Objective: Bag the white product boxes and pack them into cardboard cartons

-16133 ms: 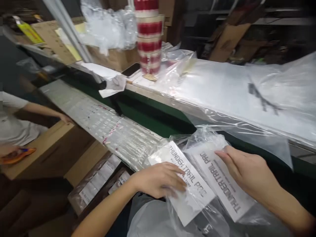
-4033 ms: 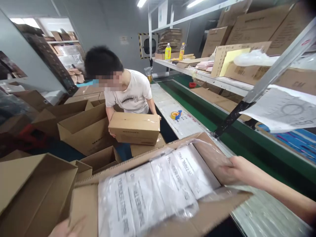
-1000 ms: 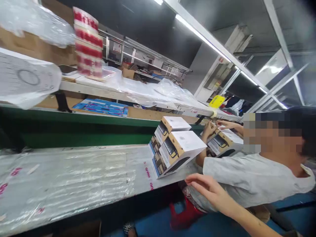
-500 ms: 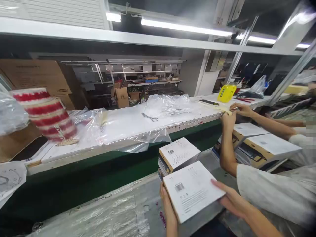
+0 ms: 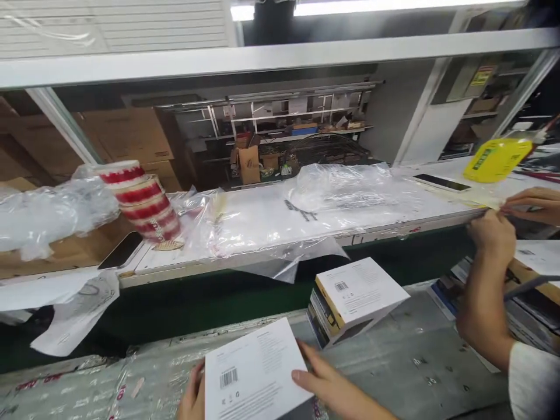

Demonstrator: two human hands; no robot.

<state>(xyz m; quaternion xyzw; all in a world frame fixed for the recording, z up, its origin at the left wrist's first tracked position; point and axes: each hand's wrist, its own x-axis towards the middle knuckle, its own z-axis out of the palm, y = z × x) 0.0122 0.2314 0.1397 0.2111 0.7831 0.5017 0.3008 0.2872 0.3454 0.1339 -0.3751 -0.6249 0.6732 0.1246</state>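
Low in the view, my left hand [image 5: 192, 394] and my right hand [image 5: 332, 384] grip the two sides of a white product box [image 5: 256, 376] with a barcode on its face. Just beyond my right hand, a similar white box with yellow edges [image 5: 356, 300] rests tilted on a plastic-covered bench [image 5: 394, 361], touching neither hand. At the right, a co-worker's hand [image 5: 492, 239] and a second co-worker hand [image 5: 529, 205] reach to the edge of the far bench.
Beyond a green conveyor side [image 5: 175, 309], a far bench [image 5: 262, 233] carries plastic sheeting, a stack of red-and-white tape rolls [image 5: 142, 201], a phone [image 5: 441, 182] and a blurred yellow object [image 5: 496, 160]. Loose printed plastic [image 5: 70, 309] hangs over its left edge. More boxes [image 5: 534, 297] lie at right.
My view has swung and the held box sits lower and further left. Both my hands still grip it. The co-worker's hands remain at the far bench edge.
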